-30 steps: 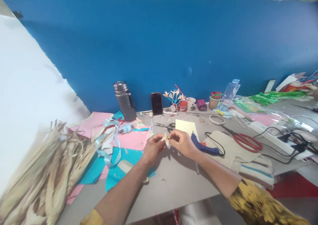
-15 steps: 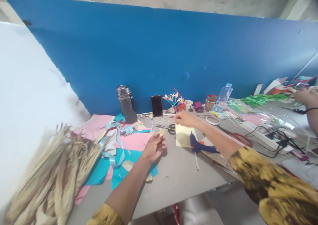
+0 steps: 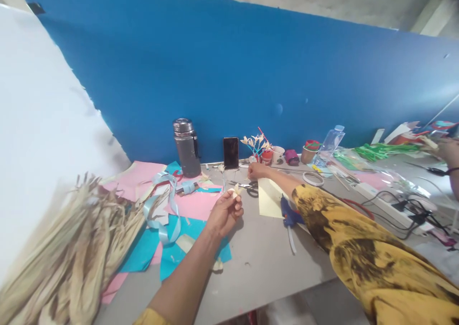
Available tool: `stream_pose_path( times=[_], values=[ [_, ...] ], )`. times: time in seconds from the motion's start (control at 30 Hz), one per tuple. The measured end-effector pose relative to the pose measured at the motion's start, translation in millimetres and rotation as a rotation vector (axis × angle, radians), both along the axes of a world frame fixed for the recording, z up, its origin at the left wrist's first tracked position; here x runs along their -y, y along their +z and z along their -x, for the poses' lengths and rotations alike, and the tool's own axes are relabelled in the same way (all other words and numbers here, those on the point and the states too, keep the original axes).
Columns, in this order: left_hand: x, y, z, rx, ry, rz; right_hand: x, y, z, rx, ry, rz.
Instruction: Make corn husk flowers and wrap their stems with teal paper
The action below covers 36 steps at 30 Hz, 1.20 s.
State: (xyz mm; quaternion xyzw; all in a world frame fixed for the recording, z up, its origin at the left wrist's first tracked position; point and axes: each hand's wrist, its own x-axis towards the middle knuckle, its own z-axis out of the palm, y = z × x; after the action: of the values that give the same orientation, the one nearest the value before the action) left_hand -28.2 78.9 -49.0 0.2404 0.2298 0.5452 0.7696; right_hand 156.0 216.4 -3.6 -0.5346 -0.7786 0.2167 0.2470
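My left hand (image 3: 225,213) is raised over the grey table (image 3: 258,253) and pinches a small pale husk flower (image 3: 235,190) between its fingertips. My right hand (image 3: 256,170) is stretched far forward to the back of the table, fingers closed, touching down beside the black scissors (image 3: 247,187) and close to a small pot of finished husk flowers (image 3: 255,145). What its fingers hold, if anything, is too small to make out. A pale yellow paper sheet (image 3: 269,198) and a blue glue gun (image 3: 289,212) lie under my right forearm.
A heap of dried husks (image 3: 68,248) fills the left. Pink and blue papers (image 3: 179,220) with ribbon lie beside it. A flask (image 3: 186,147), phone (image 3: 230,152), cups and a bottle line the blue wall. Another person's hand (image 3: 448,149) works at far right, near cables and a power strip (image 3: 390,200).
My right hand has let go of the husk flower and reached forward to the back of the table. The left hand keeps the flower, almost still.
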Motion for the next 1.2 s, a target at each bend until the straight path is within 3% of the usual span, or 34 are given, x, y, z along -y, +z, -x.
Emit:
stream_pose_path(
  times=[0.1,0.2,0.4,0.5,0.57,0.8,1.0,1.2],
  values=[
    [-1,-1.9,0,0.007,0.026,-0.001,-7,2.6,-7,0.033,0.010,0.094],
    [-3,-0.8,1,0.018,0.050,-0.006,5,18.2,-19,0.009,0.019,0.069],
    [-2,6.0,1,0.046,0.038,0.006,98,47.1,-29,-0.095,0.019,-0.097],
    [2,6.3,-2,0.048,-0.006,0.035,139,50.0,-24,-0.026,0.074,-0.369],
    [6,6.3,-4,0.046,-0.033,0.048,152,49.2,-20,0.082,0.136,-0.538],
    [6,6.0,-7,0.044,-0.024,0.022,146,39.5,-12,0.467,0.168,-0.811],
    [3,5.7,-7,0.026,0.041,0.055,143,32.6,-8,0.462,0.182,-0.891],
    [8,8.0,-6,0.007,-0.056,0.060,142,26.7,-8,0.443,0.221,-0.924]
  ],
)
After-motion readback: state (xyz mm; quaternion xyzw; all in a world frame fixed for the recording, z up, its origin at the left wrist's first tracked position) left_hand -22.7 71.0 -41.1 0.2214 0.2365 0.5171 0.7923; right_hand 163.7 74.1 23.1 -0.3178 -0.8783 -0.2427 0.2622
